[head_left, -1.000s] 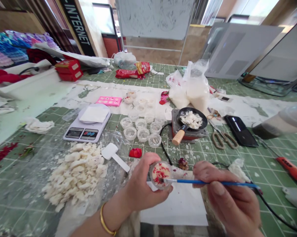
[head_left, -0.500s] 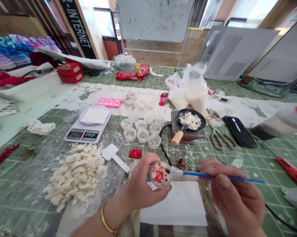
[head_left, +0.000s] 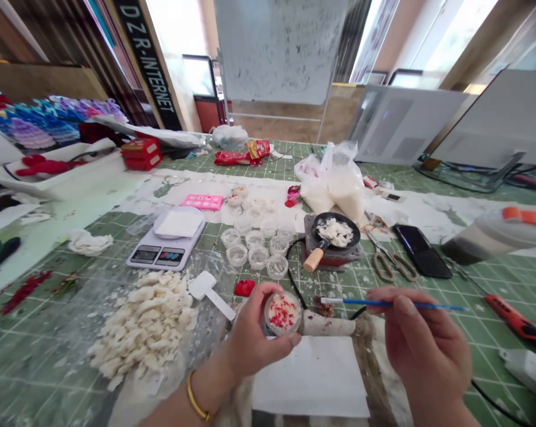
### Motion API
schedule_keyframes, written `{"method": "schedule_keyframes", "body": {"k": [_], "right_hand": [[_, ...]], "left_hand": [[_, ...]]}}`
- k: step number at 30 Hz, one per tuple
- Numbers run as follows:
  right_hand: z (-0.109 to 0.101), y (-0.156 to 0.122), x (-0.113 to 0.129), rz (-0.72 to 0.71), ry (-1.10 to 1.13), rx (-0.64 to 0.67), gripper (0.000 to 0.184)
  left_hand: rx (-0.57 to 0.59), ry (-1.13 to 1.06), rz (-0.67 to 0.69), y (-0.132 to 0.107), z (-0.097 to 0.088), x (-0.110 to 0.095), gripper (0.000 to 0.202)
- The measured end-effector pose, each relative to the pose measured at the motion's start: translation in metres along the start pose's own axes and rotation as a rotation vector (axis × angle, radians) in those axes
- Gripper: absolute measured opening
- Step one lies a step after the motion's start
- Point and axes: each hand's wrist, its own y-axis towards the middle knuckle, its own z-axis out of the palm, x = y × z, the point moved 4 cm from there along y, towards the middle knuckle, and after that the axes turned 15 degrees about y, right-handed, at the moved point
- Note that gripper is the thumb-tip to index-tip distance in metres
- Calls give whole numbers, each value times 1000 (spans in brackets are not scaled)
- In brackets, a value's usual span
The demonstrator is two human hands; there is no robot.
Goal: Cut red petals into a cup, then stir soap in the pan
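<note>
I have the left hand curled round a clear cup, tilted to bare its red-flecked top, while the right hand pinches a blue brush.

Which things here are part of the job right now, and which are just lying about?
Part of the job:
the small clear cup of white stuff with red bits, in the left hand
the blue paintbrush in the right hand

Just lying about:
the digital scale
the scissors
the black phone
the pink tray
</note>
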Motion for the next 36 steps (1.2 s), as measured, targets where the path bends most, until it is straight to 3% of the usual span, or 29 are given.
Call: {"method": "schedule_keyframes", "body": {"k": [5,7,10,15,20,26,30,36], "right_hand": [[10,-1,-2,146,-61,99,9],[6,3,-5,172,-89,47,12],[-2,9,-4,113,-38,-40,16],[4,7,-3,161,-79,104,16],[14,8,9,52,-42,67,12],[36,2,14,86,-94,216,15],[35,2,14,49,-89,193,13],[35,3,14,28,-75,283,10]], "left_hand": [[36,64,-3,3,-1,-3,54],[24,74,8,3,-2,-5,54],[-8,39,14,3,-5,-6,54],[19,-16,7,4,-5,-10,55],[14,46,34,2,-5,-15,56],[-3,135,109,1,-6,-21,57],[-3,159,127,1,-6,-23,58],[-4,129,152,1,-6,-24,57]]}}
